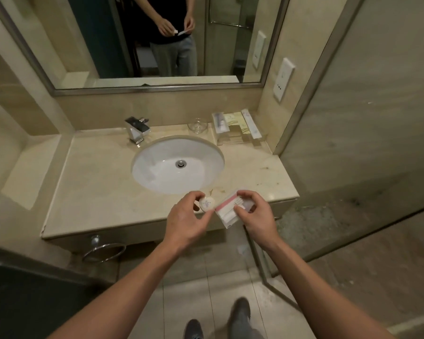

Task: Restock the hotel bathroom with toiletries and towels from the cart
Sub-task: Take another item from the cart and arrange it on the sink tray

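Note:
My left hand pinches a small round white soap with printed lettering, held over the front edge of the beige counter. Just to its right, my right hand grips a clear sachet with pink stripes that holds white toiletry items. At the back right of the counter a clear tray carries several wrapped toiletries, among them a toothbrush kit and a yellow packet.
A white oval sink sits in the counter's middle with a chrome faucet behind it. A glass dish stands left of the tray. A towel ring hangs under the counter. The mirror faces me; a glass shower wall stands right.

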Tool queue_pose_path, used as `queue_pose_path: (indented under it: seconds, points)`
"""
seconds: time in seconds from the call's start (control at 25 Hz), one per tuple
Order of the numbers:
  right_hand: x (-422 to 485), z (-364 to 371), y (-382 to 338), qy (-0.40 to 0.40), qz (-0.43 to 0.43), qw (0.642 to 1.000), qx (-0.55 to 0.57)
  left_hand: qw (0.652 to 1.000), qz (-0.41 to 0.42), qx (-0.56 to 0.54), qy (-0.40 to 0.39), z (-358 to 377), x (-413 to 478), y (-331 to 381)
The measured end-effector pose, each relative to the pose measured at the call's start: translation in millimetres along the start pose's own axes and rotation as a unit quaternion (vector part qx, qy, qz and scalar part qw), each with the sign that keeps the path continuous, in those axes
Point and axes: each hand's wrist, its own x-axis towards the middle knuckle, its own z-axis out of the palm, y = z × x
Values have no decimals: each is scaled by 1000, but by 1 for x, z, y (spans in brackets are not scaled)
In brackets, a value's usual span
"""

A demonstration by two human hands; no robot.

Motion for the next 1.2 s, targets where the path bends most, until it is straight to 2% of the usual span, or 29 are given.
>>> queue_pose_path:
  seconds: [0.32,0.48,0.76,0.96,1.2]
  points:
    - [127,-5,22,-11,-10,1000,-8,1000,-16,21,9,35,110,-4]
    - [213,-10,30,-35,10,999,22,998,-50,21,21,54,184,-1]
    - [325,-7,38,-84,27,996,-3,997,-67,25,42,77,280,-3]
    - [383,15,40,-111,31,993,-25,995,-76,27,53,79,337,-22]
    - [449,66,42,-98,46,994,-20,996,-75,23,39,80,410,-63]
